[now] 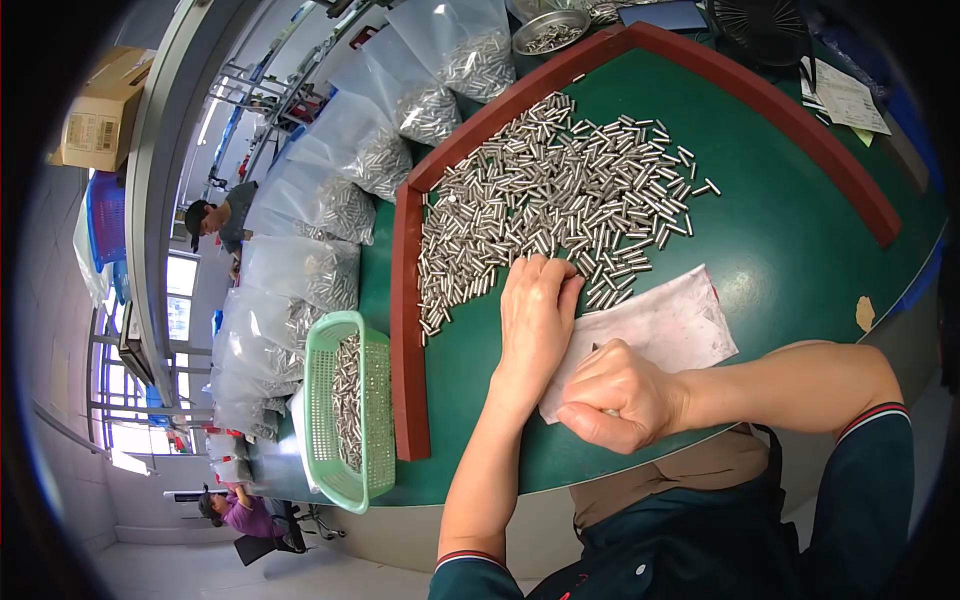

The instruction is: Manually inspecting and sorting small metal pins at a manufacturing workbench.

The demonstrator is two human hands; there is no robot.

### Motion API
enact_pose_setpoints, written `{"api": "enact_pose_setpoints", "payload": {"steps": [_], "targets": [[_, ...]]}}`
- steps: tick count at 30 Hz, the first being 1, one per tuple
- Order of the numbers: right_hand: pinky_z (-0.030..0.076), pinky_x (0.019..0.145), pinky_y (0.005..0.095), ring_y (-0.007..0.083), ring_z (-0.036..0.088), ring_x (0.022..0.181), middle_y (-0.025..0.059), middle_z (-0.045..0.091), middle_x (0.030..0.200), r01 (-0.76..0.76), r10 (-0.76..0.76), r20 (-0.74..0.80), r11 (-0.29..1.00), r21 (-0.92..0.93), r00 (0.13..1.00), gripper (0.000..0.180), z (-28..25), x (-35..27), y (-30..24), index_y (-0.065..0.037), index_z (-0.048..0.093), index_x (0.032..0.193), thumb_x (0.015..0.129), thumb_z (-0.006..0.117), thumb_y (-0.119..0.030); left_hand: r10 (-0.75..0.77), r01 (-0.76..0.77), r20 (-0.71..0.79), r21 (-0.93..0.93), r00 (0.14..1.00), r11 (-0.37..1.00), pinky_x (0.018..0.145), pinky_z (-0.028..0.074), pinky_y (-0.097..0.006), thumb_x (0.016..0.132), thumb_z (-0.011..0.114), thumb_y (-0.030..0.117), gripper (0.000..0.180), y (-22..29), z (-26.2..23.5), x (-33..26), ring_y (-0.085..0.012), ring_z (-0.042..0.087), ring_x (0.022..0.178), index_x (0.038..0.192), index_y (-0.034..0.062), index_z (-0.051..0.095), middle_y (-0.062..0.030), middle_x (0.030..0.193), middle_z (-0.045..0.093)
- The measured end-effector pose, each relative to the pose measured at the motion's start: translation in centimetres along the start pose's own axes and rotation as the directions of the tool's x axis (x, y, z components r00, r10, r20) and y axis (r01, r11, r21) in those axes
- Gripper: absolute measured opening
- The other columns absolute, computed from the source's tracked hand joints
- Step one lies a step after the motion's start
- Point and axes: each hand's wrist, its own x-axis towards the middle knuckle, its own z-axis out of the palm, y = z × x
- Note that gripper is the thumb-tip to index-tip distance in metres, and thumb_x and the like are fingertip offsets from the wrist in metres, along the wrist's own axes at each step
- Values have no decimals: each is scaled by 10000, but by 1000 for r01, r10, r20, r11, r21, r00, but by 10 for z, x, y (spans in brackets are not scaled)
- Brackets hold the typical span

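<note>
A wide heap of short, shiny metal pins (pixel 540 190) lies on the green tabletop (pixel 790 240). At the heap's near edge is my left hand (pixel 537 315), its fingers bent down and drawn together against the pins; its fingertips are hidden, so what they hold does not show. My right hand (pixel 622 395) is closed in a fist, nearer to me and to the right, over a stained whitish cloth (pixel 680 320). Small bits of metal peek out of this fist, apparently pins. The cloth lies flat beside the heap, partly under my right hand.
A dark red wooden rim (pixel 407 330) borders the table. Left of it stands a pale green plastic basket (pixel 378 440) with pins inside. Clear bags of pins (pixel 375 160) line the far left side. A metal bowl (pixel 550 38) sits at the back. Two people are farther off.
</note>
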Motion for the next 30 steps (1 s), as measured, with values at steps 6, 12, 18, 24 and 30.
{"api": "enact_pose_setpoints", "payload": {"steps": [6,12,18,24,30], "targets": [[307,363,341,256,404,364,92,388,420,-40,39,-3,999,-20,999,305,-2,-3,4,-40,383,457,743,483,-70,-367,330,67,-609,928,721,554,386,-237,777,566,46,48,-5,-6,-6,-114,462,600,793,7,545,-30,705,529],[307,361,341,250,403,360,86,387,422,-34,34,-9,999,2,999,297,-1,0,1,-40,383,457,735,487,-56,-371,397,475,-877,798,-270,555,371,-191,814,529,48,37,-14,-18,-15,-80,445,593,843,51,505,-41,729,538],[305,360,342,250,402,359,83,383,420,-50,50,-3,998,30,999,297,-1,2,1,-40,373,455,730,485,-47,-470,445,112,-565,876,694,516,390,-204,754,584,27,74,-17,-13,-18,-75,464,545,818,-4,567,-19,684,564],[303,360,345,258,397,360,88,378,422,-62,62,-1,998,22,998,301,-3,2,0,-41,369,452,728,487,-46,-478,541,262,-289,838,790,481,399,-240,714,636,79,116,-25,-38,-21,-85,461,490,720,-25,587,-35,545,528],[299,358,343,255,390,357,85,373,419,-50,50,3,999,-1,999,297,-2,2,1,-39,368,455,723,496,-45,-419,485,324,-159,848,860,524,432,-263,644,662,58,142,-15,-40,-23,-135,500,518,712,-24,569,-72,586,543]]}}
